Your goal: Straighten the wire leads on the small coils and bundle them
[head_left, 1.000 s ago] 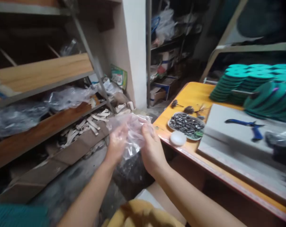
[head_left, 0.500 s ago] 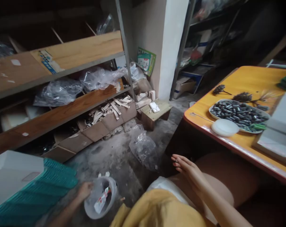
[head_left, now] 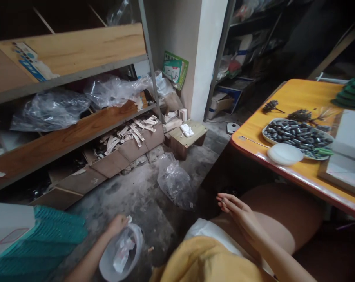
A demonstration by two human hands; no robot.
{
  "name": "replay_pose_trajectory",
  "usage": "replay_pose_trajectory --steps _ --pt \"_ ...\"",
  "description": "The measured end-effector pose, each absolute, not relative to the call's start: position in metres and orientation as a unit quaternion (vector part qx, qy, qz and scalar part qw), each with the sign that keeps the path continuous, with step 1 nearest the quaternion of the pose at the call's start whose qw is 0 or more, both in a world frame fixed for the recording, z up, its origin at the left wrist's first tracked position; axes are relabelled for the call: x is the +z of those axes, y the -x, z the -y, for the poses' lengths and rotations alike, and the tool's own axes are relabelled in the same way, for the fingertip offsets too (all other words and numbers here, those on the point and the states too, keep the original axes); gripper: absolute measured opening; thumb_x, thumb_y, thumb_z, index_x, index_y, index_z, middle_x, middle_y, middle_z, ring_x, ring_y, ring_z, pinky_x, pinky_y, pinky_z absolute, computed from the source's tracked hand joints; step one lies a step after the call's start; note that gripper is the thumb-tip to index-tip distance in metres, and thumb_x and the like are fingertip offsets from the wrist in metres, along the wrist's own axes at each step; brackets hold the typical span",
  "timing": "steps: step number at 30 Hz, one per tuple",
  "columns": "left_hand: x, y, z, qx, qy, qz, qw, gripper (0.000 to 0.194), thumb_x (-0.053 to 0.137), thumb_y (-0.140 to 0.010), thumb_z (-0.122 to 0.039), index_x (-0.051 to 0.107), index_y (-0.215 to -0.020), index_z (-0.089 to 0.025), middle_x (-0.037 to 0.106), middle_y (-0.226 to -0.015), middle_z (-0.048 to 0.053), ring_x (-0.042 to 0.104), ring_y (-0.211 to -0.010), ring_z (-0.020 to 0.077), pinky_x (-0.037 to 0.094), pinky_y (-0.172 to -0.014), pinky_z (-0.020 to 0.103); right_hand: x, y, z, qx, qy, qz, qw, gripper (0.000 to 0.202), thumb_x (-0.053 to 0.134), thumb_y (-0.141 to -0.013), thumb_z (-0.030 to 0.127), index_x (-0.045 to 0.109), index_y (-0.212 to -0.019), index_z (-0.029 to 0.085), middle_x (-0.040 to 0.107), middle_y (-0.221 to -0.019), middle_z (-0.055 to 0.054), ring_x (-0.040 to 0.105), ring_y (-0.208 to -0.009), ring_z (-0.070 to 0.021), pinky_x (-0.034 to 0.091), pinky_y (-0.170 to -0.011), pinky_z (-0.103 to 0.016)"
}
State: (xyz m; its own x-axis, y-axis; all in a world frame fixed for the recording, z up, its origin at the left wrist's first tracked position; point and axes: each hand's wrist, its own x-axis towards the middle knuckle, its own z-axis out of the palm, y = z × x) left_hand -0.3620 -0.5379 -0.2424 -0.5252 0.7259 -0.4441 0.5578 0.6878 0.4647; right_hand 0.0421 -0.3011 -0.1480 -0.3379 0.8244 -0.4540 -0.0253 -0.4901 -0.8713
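Observation:
A translucent plastic bucket (head_left: 105, 258) tilts at the lower left, its mouth turned to the right. A crumpled white wrapper (head_left: 123, 254) lies inside. My left hand (head_left: 118, 225) is closed at the bucket's far rim, with a small white piece (head_left: 129, 219) showing at the fingertips. Over my lap, my right hand (head_left: 236, 209) has its fingers and thumb pressed together. Something small and dark shows in that pinch, too small to name.
At right, an orange table (head_left: 297, 94) bears a plate of dark glossy pieces (head_left: 297, 135), a white lid-like dish (head_left: 285, 154) and white boxes (head_left: 348, 156). Shelves (head_left: 101, 51) line the left. A clear plastic bag (head_left: 176, 182) and wooden stool (head_left: 192, 137) stand ahead; teal corrugated material (head_left: 57, 231) is nearby.
My left hand has moved from the bucket's left side to its far rim. My right hand keeps its pinch almost in place. The view has shifted slightly.

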Motion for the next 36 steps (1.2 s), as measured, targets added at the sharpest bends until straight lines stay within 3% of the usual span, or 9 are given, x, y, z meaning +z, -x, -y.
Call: replay_pose_trajectory --steps 3,7,11,16,19,24,30,33,36 --pt "-0.215 0.369 0.45 0.146 -0.479 -0.828 0.254 0.029 0.06 -0.094 -0.033 0.061 -0.118 -0.016 0.063 -0.121 0.01 0.062 -0.106 0.0263 0.052 -0.09 0.05 -0.15 -0.04 0.303 0.704 0.484 0.429 0.294 0.014 0.064 -0.094 0.025 0.067 -0.103 0.015 0.07 -0.1 -0.003 0.067 -0.087 -0.0163 0.055 -0.081 -0.036" --pt "-0.197 0.344 0.337 0.145 -0.624 -0.733 0.227 0.046 0.06 -0.093 -0.035 0.05 -0.136 -0.022 0.044 -0.147 0.012 0.047 -0.128 0.0334 0.04 -0.103 0.059 -0.151 -0.037 0.303 0.7 0.49 0.431 0.29 0.02 0.073 -0.086 0.031 0.07 -0.1 0.016 0.072 -0.095 -0.003 0.066 -0.085 -0.017 0.053 -0.083 -0.035" --pt "-0.216 0.289 0.285 0.072 -0.693 -0.666 0.268 0.041 0.064 -0.091 -0.034 0.056 -0.128 -0.019 0.056 -0.133 0.012 0.058 -0.115 0.03 0.048 -0.095 0.054 -0.154 -0.038 0.298 0.705 0.509 0.395 0.296 0.042 0.082 -0.071 0.048 0.072 -0.104 0.024 0.072 -0.106 -0.005 0.066 -0.092 -0.0205 0.052 -0.084 -0.031" --pt "-0.247 0.224 0.298 0.028 -0.711 -0.631 0.307 0.022 0.061 -0.093 -0.031 0.064 -0.109 -0.017 0.067 -0.11 0.008 0.066 -0.091 0.021 0.057 -0.08 0.041 -0.173 -0.026 0.295 0.74 0.532 0.327 0.252 0.045 0.075 -0.084 0.036 0.061 -0.125 0.026 0.06 -0.134 -0.007 0.062 -0.114 -0.0237 0.051 -0.094 -0.038" --pt "-0.249 0.221 0.306 0.056 -0.686 -0.68 0.252 0.026 0.059 -0.094 -0.032 0.062 -0.117 -0.018 0.063 -0.122 0.01 0.062 -0.107 0.0255 0.052 -0.091 0.048 -0.188 -0.005 0.295 0.767 0.534 0.289 0.209 0.037 0.065 -0.093 0.027 0.057 -0.129 0.02 0.057 -0.136 -0.009 0.062 -0.113 -0.0246 0.053 -0.093 -0.045" --pt "-0.249 0.265 0.298 0.05 -0.586 -0.797 0.141 0.054 0.063 -0.09 -0.039 0.047 -0.138 -0.02 0.039 -0.15 0.014 0.04 -0.133 0.0379 0.036 -0.105 0.064 -0.211 0.022 0.294 0.789 0.531 0.264 0.162 0.03 0.064 -0.094 0.025 0.06 -0.123 0.017 0.061 -0.128 -0.009 0.063 -0.109 -0.024 0.054 -0.091 -0.046" --pt "-0.265 0.25 0.302 -0.034 -0.69 -0.67 0.271 0.022 0.062 -0.093 -0.03 0.065 -0.109 -0.016 0.066 -0.114 0.009 0.063 -0.103 0.0249 0.052 -0.09 0.049 -0.229 0.026 0.294 0.778 0.552 0.259 0.151 0.034 0.064 -0.094 0.028 0.057 -0.127 0.018 0.058 -0.131 -0.009 0.061 -0.113 -0.0259 0.052 -0.093 -0.048" --pt "-0.265 0.202 0.313 -0.051 -0.734 -0.582 0.346 0.02 0.062 -0.093 -0.031 0.065 -0.106 -0.016 0.068 -0.107 0.007 0.066 -0.091 0.0211 0.056 -0.081 0.042 -0.231 0.029 0.296 0.767 0.553 0.275 0.175 0.038 0.064 -0.094 0.029 0.055 -0.129 0.019 0.057 -0.134 -0.009 0.06 -0.115 -0.0266 0.051 -0.095 -0.049" --pt "-0.26 0.158 0.331 -0.052 -0.751 -0.529 0.391 0.02 0.062 -0.092 -0.03 0.065 -0.108 -0.017 0.066 -0.114 0.008 0.065 -0.099 0.0233 0.054 -0.086 0.045 -0.234 0.03 0.295 0.764 0.536 0.301 0.196 0.033 0.065 -0.094 0.025 0.058 -0.125 0.018 0.061 -0.127 -0.008 0.063 -0.109 -0.0242 0.053 -0.092 -0.046"
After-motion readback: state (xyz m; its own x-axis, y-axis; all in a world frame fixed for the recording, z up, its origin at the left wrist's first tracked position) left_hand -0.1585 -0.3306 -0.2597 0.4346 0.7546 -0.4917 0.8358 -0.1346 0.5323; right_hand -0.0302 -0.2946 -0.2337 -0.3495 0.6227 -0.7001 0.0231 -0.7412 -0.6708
